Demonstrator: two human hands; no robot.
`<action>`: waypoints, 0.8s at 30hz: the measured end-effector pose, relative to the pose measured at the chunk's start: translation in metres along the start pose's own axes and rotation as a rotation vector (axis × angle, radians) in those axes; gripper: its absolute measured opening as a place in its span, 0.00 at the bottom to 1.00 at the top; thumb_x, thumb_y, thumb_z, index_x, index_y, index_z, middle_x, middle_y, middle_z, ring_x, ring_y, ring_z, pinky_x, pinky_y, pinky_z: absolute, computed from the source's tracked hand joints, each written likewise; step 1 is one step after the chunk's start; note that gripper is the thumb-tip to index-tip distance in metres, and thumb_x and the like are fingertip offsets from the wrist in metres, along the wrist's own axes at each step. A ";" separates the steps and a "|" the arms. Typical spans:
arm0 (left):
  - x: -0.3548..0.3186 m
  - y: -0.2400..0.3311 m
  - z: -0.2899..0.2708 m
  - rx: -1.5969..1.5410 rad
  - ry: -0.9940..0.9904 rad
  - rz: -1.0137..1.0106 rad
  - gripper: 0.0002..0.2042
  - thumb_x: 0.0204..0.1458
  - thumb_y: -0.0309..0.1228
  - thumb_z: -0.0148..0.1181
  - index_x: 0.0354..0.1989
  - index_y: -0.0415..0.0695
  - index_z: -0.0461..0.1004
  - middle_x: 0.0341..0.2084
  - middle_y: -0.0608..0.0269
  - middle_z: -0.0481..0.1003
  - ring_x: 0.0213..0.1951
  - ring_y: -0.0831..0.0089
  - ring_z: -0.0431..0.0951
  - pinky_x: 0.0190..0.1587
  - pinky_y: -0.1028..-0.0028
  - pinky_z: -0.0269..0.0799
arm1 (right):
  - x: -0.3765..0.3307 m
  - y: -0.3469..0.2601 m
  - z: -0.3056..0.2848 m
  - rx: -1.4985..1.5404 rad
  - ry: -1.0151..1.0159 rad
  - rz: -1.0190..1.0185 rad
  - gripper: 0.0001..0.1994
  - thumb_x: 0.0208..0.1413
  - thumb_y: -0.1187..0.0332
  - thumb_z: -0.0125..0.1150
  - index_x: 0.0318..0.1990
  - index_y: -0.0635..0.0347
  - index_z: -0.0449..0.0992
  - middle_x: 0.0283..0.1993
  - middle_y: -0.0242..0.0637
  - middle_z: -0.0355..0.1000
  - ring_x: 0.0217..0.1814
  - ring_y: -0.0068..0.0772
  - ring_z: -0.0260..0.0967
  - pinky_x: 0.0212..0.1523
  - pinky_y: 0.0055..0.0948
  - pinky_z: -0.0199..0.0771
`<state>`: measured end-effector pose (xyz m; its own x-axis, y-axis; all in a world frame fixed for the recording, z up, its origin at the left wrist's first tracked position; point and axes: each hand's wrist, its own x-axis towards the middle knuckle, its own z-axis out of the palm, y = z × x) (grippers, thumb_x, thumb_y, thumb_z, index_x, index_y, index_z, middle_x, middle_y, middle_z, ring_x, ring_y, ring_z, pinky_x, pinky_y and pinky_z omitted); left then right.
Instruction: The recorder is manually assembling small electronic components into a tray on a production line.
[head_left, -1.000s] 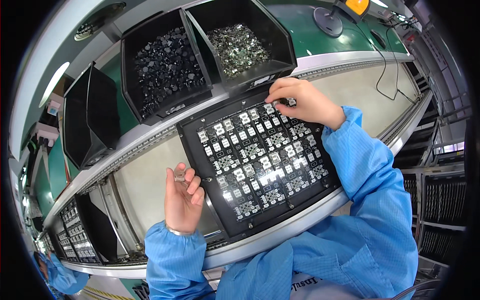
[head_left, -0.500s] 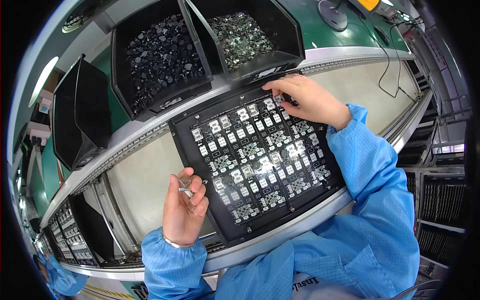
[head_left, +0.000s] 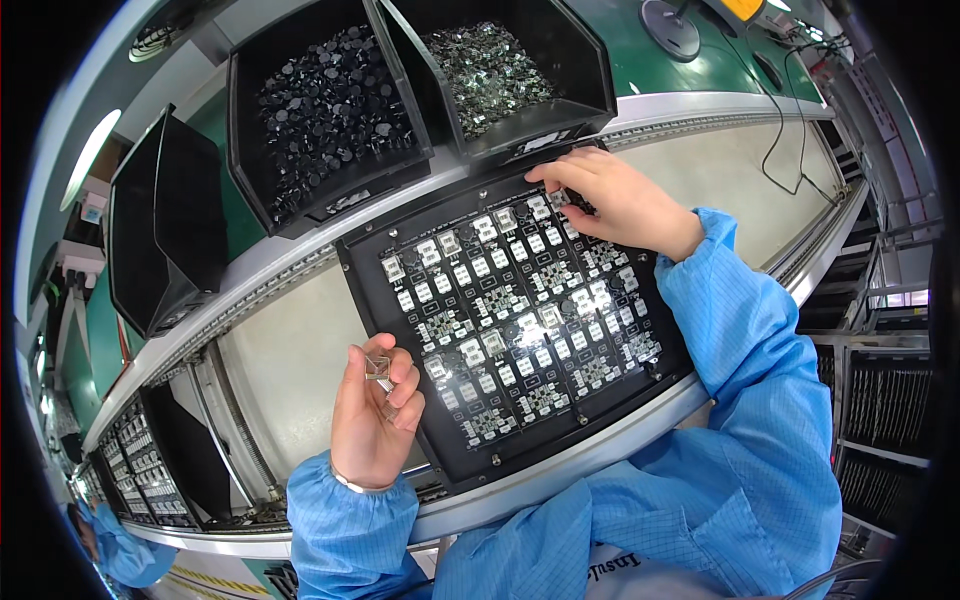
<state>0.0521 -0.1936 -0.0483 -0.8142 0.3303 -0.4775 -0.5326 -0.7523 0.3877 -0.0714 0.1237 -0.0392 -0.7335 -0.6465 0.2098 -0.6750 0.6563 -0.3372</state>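
My left hand [head_left: 378, 420] is palm up beside the left edge of a black tray [head_left: 362, 262], its fingers curled round a few small shiny metal clips [head_left: 379, 372]. In the tray lies a panel of circuit boards [head_left: 505, 300] with rows of white and silver parts. My right hand [head_left: 625, 200] reaches over the tray's far right corner, palm down. Its thumb and fingers are bent about a small part near the panel's far edge. Whether they grip that part is hard to see, as the hand covers it.
Beyond the tray stand a bin of dark round parts [head_left: 330, 110] and a bin of shiny metal pieces [head_left: 485, 75]. Left of them is another black bin [head_left: 165, 225]. The tray rests across a metal-railed conveyor [head_left: 285, 345]. Further populated boards [head_left: 145, 465] stand at the lower left.
The metal clips in my left hand have turned, and the left fingers have shifted slightly. My right hand has stayed in place over the panel's far corner.
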 end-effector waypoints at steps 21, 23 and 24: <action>0.001 -0.011 0.013 0.133 -0.027 -0.002 0.18 0.64 0.43 0.37 0.51 0.44 0.66 0.28 0.67 0.65 0.26 0.81 0.61 0.25 0.82 0.57 | -0.004 -0.008 -0.001 -0.116 0.126 -0.111 0.18 0.45 0.75 0.61 0.47 0.58 0.71 0.36 0.39 0.70 0.42 0.42 0.67 0.44 0.36 0.69; 0.000 -0.012 0.016 0.175 -0.032 0.004 0.18 0.64 0.43 0.38 0.52 0.44 0.66 0.29 0.67 0.66 0.27 0.81 0.61 0.25 0.82 0.57 | -0.003 -0.008 -0.002 -0.099 0.154 -0.110 0.17 0.45 0.76 0.62 0.46 0.58 0.72 0.36 0.38 0.69 0.42 0.41 0.66 0.44 0.35 0.69; 0.000 -0.012 0.017 0.194 -0.028 -0.003 0.19 0.64 0.43 0.38 0.54 0.44 0.65 0.29 0.67 0.66 0.27 0.81 0.62 0.25 0.82 0.57 | -0.003 -0.007 -0.001 -0.074 0.139 -0.084 0.17 0.44 0.76 0.62 0.45 0.58 0.72 0.36 0.37 0.69 0.42 0.40 0.65 0.44 0.35 0.68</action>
<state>0.0548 -0.1751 -0.0398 -0.8174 0.3502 -0.4575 -0.5672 -0.6284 0.5324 -0.0648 0.1219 -0.0363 -0.6746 -0.6438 0.3612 -0.7348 0.6323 -0.2453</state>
